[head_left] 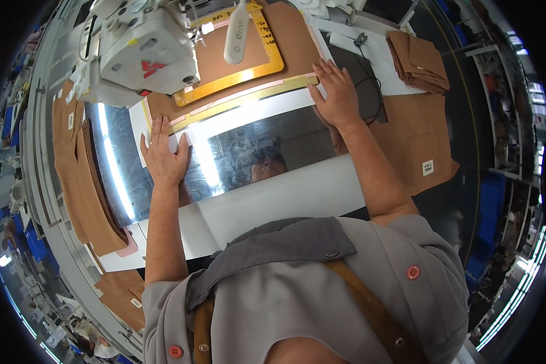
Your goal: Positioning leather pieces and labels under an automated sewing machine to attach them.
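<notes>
Both my arms reach forward to a brown fabric panel (303, 36) lying under the head of a white sewing machine (148, 54). My left hand (165, 159) lies flat with fingers stretched, its fingertips at the left end of a yellow strip (242, 99) along the panel's near edge. At the strip's right end my right hand (336, 97) rests, fingers spread and pointing forward. A yellow frame (277, 57) sits on the panel beneath the machine. Nothing shows in either grip.
A shiny metal plate (248, 148) and a white sheet (273, 197) lie nearer me. Brown fabric pieces hang at the left (72, 176). More are stacked at the back right (415, 60) and spread at the right (415, 133). A black cable (376, 91) curls beside my right hand.
</notes>
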Demonstrator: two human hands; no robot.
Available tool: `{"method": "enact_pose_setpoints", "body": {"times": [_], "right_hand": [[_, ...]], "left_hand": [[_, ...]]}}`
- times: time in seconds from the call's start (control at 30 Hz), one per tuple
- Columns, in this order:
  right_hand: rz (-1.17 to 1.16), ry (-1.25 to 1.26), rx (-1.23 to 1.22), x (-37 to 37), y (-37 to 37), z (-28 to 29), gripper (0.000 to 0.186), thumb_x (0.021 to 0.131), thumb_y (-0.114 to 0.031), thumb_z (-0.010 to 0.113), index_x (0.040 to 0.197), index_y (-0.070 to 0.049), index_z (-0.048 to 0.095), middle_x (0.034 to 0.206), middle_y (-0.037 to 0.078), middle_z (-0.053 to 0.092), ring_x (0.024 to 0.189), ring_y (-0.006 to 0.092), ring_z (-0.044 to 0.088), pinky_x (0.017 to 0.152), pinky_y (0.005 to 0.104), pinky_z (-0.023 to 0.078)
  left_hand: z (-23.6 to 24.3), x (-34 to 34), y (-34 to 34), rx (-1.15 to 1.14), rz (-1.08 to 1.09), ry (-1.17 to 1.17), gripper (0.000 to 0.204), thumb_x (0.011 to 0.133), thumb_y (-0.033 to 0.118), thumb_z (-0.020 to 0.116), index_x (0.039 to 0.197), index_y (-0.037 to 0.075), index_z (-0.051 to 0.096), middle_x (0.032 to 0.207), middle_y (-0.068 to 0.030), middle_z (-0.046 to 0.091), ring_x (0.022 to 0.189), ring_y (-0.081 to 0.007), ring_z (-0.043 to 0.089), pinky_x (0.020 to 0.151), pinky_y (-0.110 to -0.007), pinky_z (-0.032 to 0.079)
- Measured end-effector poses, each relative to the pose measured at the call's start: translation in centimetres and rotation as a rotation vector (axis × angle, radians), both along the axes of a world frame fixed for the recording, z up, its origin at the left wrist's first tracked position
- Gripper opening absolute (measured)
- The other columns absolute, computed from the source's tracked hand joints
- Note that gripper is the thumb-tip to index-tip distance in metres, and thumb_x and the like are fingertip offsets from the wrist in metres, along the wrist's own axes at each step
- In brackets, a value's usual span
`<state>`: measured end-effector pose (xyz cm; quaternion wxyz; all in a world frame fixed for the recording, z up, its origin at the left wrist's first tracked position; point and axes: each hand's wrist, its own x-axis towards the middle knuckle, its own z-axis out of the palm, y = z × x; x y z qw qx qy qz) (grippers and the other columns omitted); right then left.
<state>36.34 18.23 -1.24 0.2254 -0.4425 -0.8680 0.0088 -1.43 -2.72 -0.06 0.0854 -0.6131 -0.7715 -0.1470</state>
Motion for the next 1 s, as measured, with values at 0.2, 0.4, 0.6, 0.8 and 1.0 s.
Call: {"method": "enact_pose_setpoints", "body": {"times": [0.2,0.4,0.6,0.8,1.0], "right_hand": [[0.002,0.051,-0.023,0.27,-0.20,-0.35,0.053,0.102,-0.038,0.056,0.143,-0.005,0.057,0.150,0.014,0.055,0.146,0.0303,0.044,0.122,0.0554,0.027],[0.038,0.002,-0.031,-0.07,-0.18,-0.32,0.053,0.102,-0.037,0.056,0.144,-0.005,0.056,0.150,0.014,0.055,0.146,0.0296,0.043,0.122,0.0557,0.026],[0.020,-0.043,-0.004,0.13,0.11,-0.25,0.053,0.101,-0.036,0.057,0.144,-0.005,0.056,0.150,0.014,0.055,0.146,0.0297,0.043,0.122,0.0555,0.026],[0.024,-0.052,0.015,0.20,0.15,-0.23,0.052,0.100,-0.034,0.059,0.144,-0.006,0.057,0.150,0.013,0.056,0.146,0.0290,0.043,0.122,0.0554,0.028],[0.014,-0.064,0.004,0.11,0.10,-0.06,0.052,0.100,-0.033,0.060,0.145,-0.007,0.055,0.152,0.012,0.054,0.147,0.0286,0.042,0.121,0.0557,0.029]], "left_hand": [[-0.23,-0.06,0.00,-0.011,0.024,0.021,0.058,0.093,0.034,0.061,0.144,0.007,0.057,0.150,-0.0140,0.056,0.143,-0.0269,0.049,0.123,-0.052,0.023],[-0.37,-0.17,-0.37,0.009,0.045,-0.008,0.053,0.092,0.030,0.061,0.141,0.011,0.060,0.146,-0.0108,0.060,0.140,-0.0231,0.052,0.121,-0.047,0.027],[-0.47,-0.06,-0.28,0.014,0.077,0.017,0.051,0.091,0.031,0.061,0.139,0.012,0.062,0.146,-0.0087,0.060,0.138,-0.0208,0.053,0.120,-0.047,0.028],[-0.21,0.05,-0.37,-0.011,0.107,-0.013,0.052,0.092,0.030,0.061,0.141,0.014,0.060,0.148,-0.0072,0.058,0.141,-0.0202,0.050,0.121,-0.046,0.027],[-0.18,0.11,-0.21,-0.020,0.114,-0.031,0.051,0.092,0.030,0.061,0.141,0.014,0.060,0.148,-0.0072,0.059,0.141,-0.0203,0.050,0.121,-0.047,0.026]]}}
